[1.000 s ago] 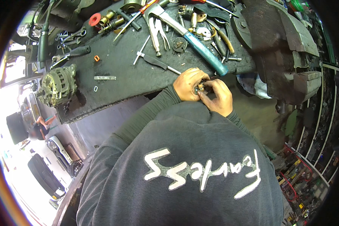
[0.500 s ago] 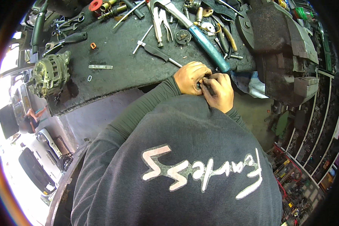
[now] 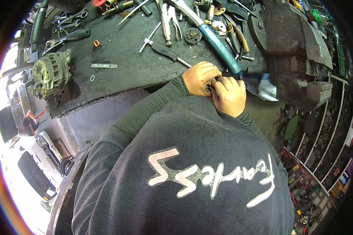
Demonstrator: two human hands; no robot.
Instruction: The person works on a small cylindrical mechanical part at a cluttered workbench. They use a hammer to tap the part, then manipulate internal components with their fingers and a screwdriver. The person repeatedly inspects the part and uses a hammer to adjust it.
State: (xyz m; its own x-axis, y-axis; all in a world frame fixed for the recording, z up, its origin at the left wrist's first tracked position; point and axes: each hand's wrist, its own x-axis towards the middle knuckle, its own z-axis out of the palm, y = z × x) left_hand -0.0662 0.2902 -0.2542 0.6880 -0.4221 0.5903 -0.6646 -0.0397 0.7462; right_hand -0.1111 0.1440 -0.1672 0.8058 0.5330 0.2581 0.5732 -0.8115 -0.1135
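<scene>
Just off the bench's near edge, my left hand (image 3: 200, 79) and my right hand (image 3: 230, 96) meet, fingers curled and pinched together. Whatever sits between them is small, dark and mostly covered, so its kind cannot be made out. A screwdriver (image 3: 163, 51) with a black handle lies beyond my left hand, its shaft pointing toward the knuckles. Close beyond my right hand is the teal handle of a hammer-like tool (image 3: 222, 50). A round metal disc with holes (image 3: 192, 35) rests between these two tools.
On the bench's left stand an alternator (image 3: 51, 74) and a ratchet (image 3: 77, 35). An orange ring (image 3: 97, 43), a clear strip (image 3: 104, 66) and a small pale loop (image 3: 92, 78) lie nearby. Pliers (image 3: 164, 25) lie farther back. A bulky dark metal housing (image 3: 290, 55) rises at right.
My right hand has turned, its fingers now bent over the pinch and its thumb hidden. My left hand keeps nearly the same hold. The whole view has shifted slightly.
</scene>
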